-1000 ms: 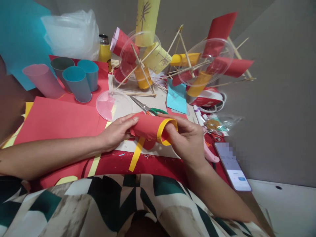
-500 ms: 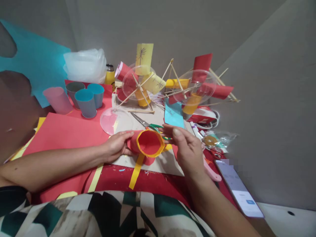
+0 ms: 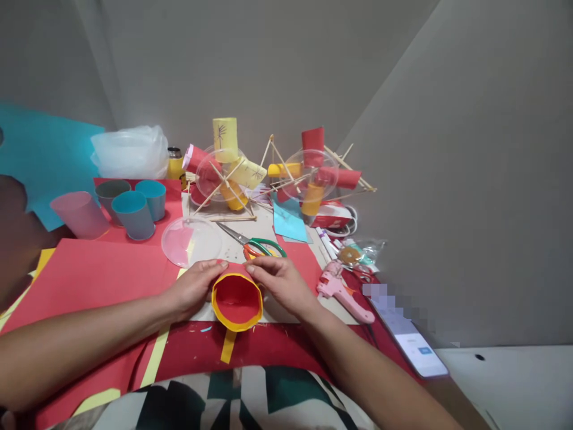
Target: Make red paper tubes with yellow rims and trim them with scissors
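Note:
Between my two hands a red paper cylinder (image 3: 237, 301) is held with its open end facing me. A yellow paper band (image 3: 215, 307) rings its rim, and a loose yellow strip (image 3: 228, 347) hangs down below. My left hand (image 3: 197, 288) grips the cylinder's left side, thumb on top. On the opposite side, my right hand (image 3: 282, 283) closes on the upper edge with thumb and fingers. Just beyond lie scissors (image 3: 250, 242) with green handles. To the right of my right hand rests a pink glue gun (image 3: 338, 286).
Two stick-and-plastic-disc wheels (image 3: 221, 176) with paper cylinders stand at the back. Several cups (image 3: 132, 215) are at the left, near red paper sheets (image 3: 98, 275). A clear plastic lid (image 3: 210, 242) lies mid-table. A phone (image 3: 416, 349) sits at the right edge.
My right hand has come in from the right and taken hold of the cylinder. The cylinder has turned to face me more squarely. The view has shifted, and the glue gun shows fully.

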The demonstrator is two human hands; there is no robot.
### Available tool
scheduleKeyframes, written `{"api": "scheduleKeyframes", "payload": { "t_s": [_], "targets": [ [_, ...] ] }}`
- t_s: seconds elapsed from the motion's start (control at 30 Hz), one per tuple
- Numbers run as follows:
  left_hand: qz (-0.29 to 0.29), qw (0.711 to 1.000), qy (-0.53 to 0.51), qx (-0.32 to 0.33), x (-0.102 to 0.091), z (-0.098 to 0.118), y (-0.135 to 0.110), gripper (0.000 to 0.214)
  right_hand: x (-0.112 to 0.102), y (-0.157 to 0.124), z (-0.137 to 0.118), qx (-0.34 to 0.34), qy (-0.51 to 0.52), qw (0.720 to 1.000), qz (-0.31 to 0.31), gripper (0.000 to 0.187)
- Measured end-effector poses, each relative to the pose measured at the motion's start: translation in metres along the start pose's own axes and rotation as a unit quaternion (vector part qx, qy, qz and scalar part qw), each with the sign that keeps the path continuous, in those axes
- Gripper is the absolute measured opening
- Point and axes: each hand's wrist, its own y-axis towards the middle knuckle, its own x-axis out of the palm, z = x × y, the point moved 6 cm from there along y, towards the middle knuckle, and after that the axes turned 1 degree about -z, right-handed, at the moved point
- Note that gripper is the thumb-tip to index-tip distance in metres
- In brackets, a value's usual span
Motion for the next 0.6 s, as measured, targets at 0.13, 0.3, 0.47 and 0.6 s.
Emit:
{"api": "scheduleKeyframes", "payload": {
  "t_s": [0.13, 0.3, 0.47, 0.6],
  "targets": [
    [0.009, 0.999, -0.052, 0.011, 0.001, 0.004, -0.001, 0.023, -0.002, -0.003, 0.005, 0.016, 0.028, 0.999, 0.021, 0.034],
    [0.045, 0.997, -0.062, 0.027, -0.001, 0.007, -0.001, 0.032, -0.002, -0.007, -0.001, -0.003, 0.045, 0.999, 0.025, 0.037],
    [0.028, 0.999, -0.031, 0.014, -0.001, 0.005, -0.002, 0.034, -0.001, -0.009, -0.009, -0.057, 0.020, 0.998, 0.030, 0.027],
    [0.051, 0.997, -0.049, 0.011, -0.005, 0.004, -0.002, 0.033, -0.001, -0.013, -0.017, -0.123, -0.023, 0.992, 0.036, 0.021]
  ]
}}
